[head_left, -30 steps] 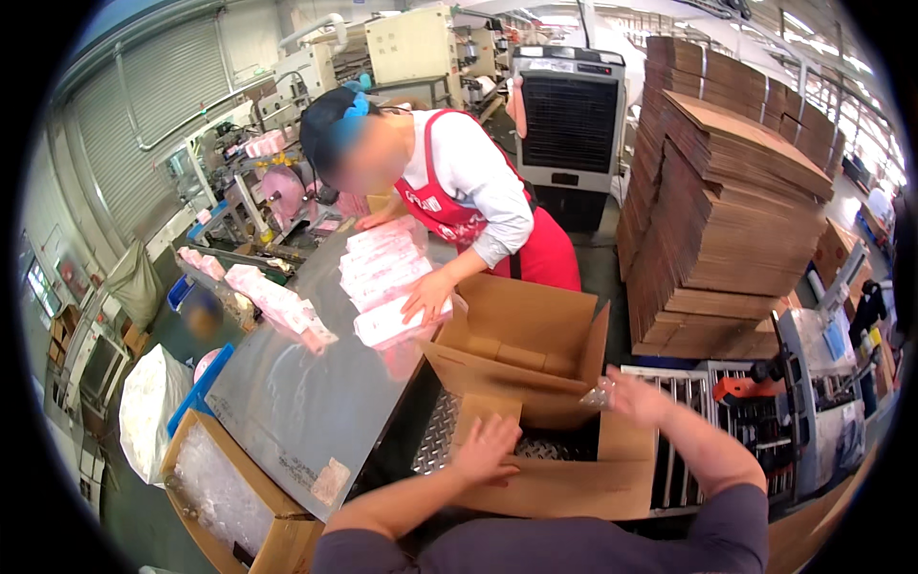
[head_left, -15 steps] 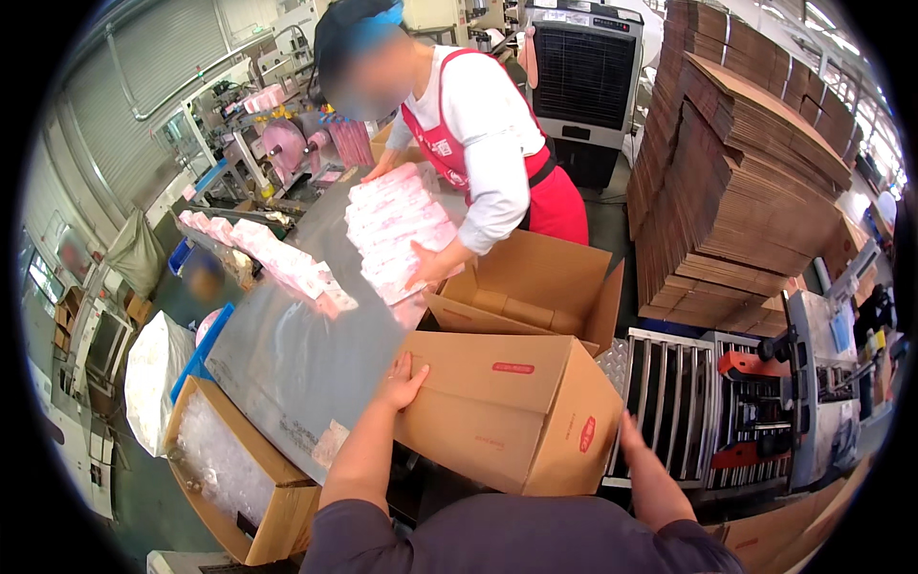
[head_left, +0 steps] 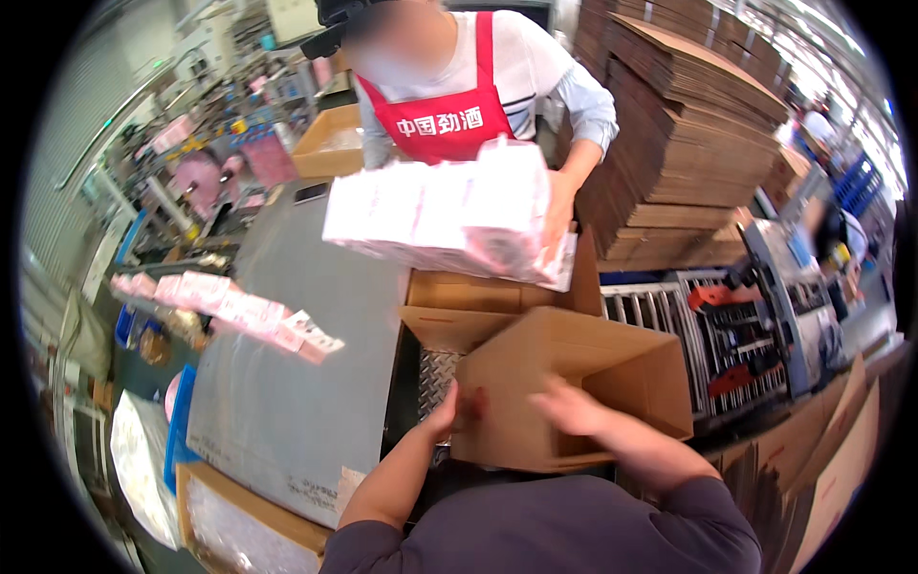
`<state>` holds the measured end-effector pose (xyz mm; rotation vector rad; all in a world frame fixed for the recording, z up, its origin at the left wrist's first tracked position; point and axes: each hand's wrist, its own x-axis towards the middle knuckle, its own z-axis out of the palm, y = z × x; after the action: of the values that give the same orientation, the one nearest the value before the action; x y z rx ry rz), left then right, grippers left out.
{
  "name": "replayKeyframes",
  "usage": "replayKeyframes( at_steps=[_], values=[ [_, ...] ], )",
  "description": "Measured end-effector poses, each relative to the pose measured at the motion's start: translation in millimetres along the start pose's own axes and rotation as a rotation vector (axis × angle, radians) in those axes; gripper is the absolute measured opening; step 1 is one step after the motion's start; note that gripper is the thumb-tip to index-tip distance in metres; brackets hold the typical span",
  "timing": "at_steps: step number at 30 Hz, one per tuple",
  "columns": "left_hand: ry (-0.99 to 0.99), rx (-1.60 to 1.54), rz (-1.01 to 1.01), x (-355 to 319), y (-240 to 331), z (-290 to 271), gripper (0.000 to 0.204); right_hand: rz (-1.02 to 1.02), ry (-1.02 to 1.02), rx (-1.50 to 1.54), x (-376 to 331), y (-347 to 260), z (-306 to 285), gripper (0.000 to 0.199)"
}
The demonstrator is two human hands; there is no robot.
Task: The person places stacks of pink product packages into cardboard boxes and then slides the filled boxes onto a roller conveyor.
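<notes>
An open cardboard box [head_left: 622, 337] stands tilted in front of me, its opening toward the right. My left hand [head_left: 443, 413] lies against the box's left side, fingers stretched out flat. Over the near side of the same box is my right hand [head_left: 572, 408], its fingers smeared by motion; whether it grips the cardboard I cannot tell. Just beyond, a second open cardboard box [head_left: 464, 290] is partly hidden. Above it, a co-worker in a red apron [head_left: 435, 120] holds a row of white and pink packs [head_left: 430, 212] with a hand [head_left: 557, 215] at its right end.
A grey metal table [head_left: 296, 402] spans the left, with a line of pink and white packs [head_left: 229, 304] along it. A roller conveyor [head_left: 660, 311] runs at the right, before stacked flat cardboard [head_left: 684, 143]. A box with clear plastic [head_left: 239, 521] sits at lower left.
The near box has turned, its opening now showing to the right. My right hand has moved left over it. The co-worker has lifted the packs off the table above the far box.
</notes>
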<state>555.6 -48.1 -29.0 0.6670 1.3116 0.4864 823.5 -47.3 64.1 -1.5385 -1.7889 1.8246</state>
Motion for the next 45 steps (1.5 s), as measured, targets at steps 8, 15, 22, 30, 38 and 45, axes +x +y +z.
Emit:
replayKeyframes(
  at_steps=[8, 15, 22, 30, 38, 45],
  values=[
    [0.186, 0.519, 0.283, 56.9, -64.3, -56.4, 0.062, -0.362, 0.414, -0.564, 38.4, 21.6, 41.1, 0.051],
    [0.120, 0.378, 0.186, 65.9, -58.5, -50.8, 0.057, 0.560, 1.282, -0.495, -69.2, 190.9, -46.0, 0.050],
    [0.476, 1.338, 0.231, 68.1, -39.3, -89.6, 0.065, 0.621, 1.023, 0.121, -88.5, 368.2, -129.9, 0.050],
    [0.330, 0.780, 0.168, 143.5, -155.0, -129.6, 0.078, 0.356, 1.039, 0.493, -26.7, 382.7, -127.1, 0.048],
    [0.036, -0.052, 0.093, -44.6, -63.2, -136.0, 0.069, 0.509, 1.039, -1.036, 17.3, 205.0, -90.2, 0.094],
    [0.457, -0.133, 0.504, -68.6, -106.1, -114.3, 0.053, 0.816, 0.237, -0.963, 43.6, 205.9, -66.1, 0.131]
  ],
)
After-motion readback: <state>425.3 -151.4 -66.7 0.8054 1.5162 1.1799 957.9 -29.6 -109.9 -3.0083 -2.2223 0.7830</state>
